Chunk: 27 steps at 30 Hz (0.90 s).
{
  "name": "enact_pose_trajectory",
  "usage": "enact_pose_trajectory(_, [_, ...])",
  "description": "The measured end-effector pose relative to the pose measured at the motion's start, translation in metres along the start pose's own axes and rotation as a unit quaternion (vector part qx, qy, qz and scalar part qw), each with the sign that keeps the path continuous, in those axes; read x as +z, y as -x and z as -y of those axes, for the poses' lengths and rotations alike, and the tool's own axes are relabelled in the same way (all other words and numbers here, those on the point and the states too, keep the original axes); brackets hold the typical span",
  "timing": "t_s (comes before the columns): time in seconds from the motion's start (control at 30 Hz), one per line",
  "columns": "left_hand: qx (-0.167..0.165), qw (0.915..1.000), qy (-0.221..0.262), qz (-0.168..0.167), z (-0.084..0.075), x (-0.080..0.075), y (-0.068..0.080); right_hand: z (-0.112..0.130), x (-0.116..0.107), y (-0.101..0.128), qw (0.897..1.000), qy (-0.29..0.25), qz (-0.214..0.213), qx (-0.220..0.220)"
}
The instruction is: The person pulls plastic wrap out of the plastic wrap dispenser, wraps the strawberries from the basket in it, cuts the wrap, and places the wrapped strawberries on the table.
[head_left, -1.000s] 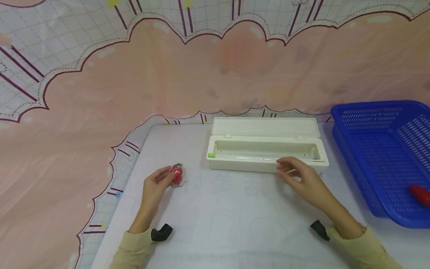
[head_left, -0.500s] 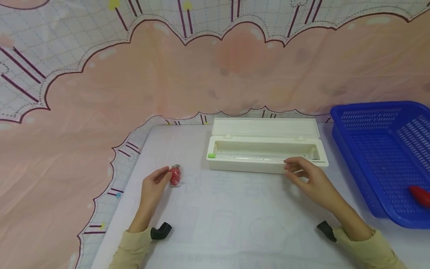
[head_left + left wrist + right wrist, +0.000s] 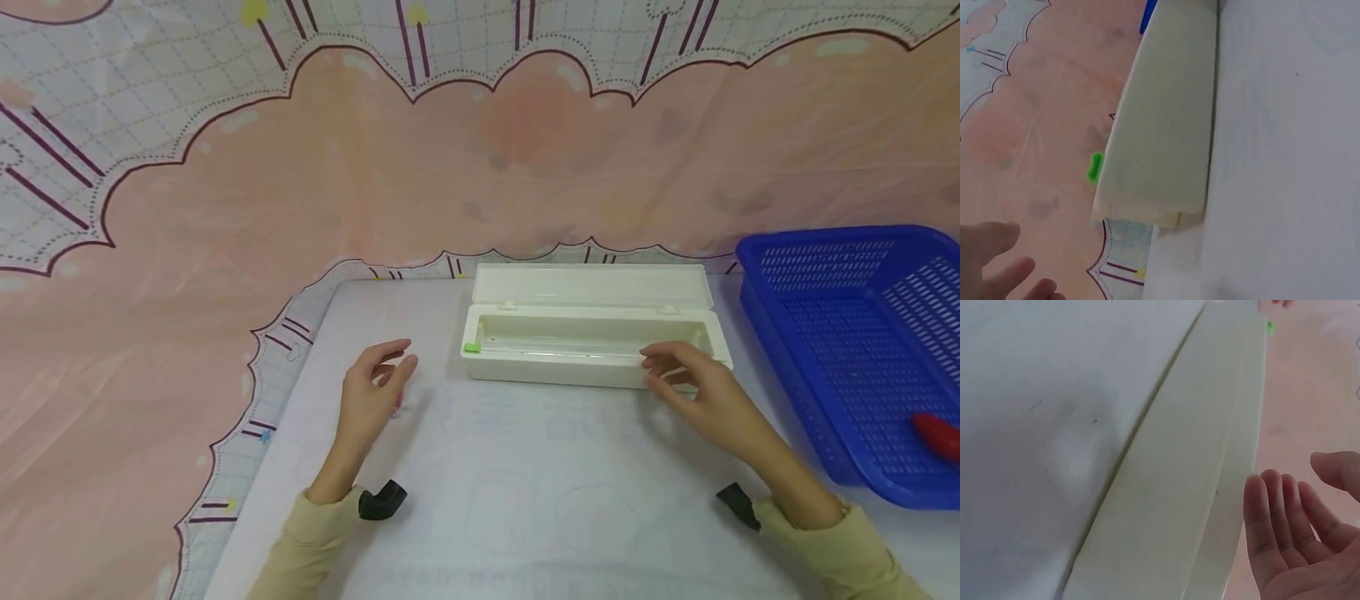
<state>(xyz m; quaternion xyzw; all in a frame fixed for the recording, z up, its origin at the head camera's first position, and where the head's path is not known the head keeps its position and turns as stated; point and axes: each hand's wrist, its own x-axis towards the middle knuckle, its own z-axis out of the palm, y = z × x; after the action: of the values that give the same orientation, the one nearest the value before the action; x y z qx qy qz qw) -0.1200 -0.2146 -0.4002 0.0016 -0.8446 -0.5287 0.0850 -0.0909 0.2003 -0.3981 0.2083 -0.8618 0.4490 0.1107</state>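
My left hand (image 3: 366,402) is held above the table at the left, thumb and fingers apart with nothing between them. Behind it, mostly hidden, a small red packet in clear wrapping (image 3: 398,403) lies on the white cloth. A long cream plastic box (image 3: 555,371) stands farther back with its hinged lid (image 3: 592,286) tipped back. At the box's left front corner sits a green tab (image 3: 472,347). My right hand (image 3: 697,396) hovers at the box's front right with loosely bent fingers, holding nothing. The right wrist view shows its fingers (image 3: 1260,519) beside the box.
A blue perforated plastic basket (image 3: 795,367) stands at the right, with a red tapered thing (image 3: 937,435) inside. White cloth (image 3: 525,492) covers the table. Behind and to the left hangs a pink patterned sheet (image 3: 225,333).
My left hand has let go of the red packet, then risen and shifted right, now covering most of it. My right hand has drifted right along the front of the box.
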Motion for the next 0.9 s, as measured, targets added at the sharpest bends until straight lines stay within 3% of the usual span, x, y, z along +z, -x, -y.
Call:
enact_pose_trajectory(0.33, [0.094,0.9942,-0.027,0.045,-0.031,0.036,-0.017,-0.005,-0.006,-0.006,0.999,0.04,-0.028,-0.014])
enact_pose_trajectory(0.6, [0.123,0.986,0.01,0.111,-0.043,0.062,-0.031,-0.011,-0.01,-0.015,0.997,0.068,-0.034,-0.017])
enact_pose_trajectory(0.73, [0.124,0.9797,-0.01,0.157,-0.05,0.075,-0.039,-0.011,-0.009,-0.022,0.996,0.09,-0.007,0.005])
enact_pose_trajectory(0.9, [0.128,0.9648,-0.048,0.224,-0.056,0.089,-0.049,-0.011,-0.004,-0.031,0.996,0.069,0.037,0.038])
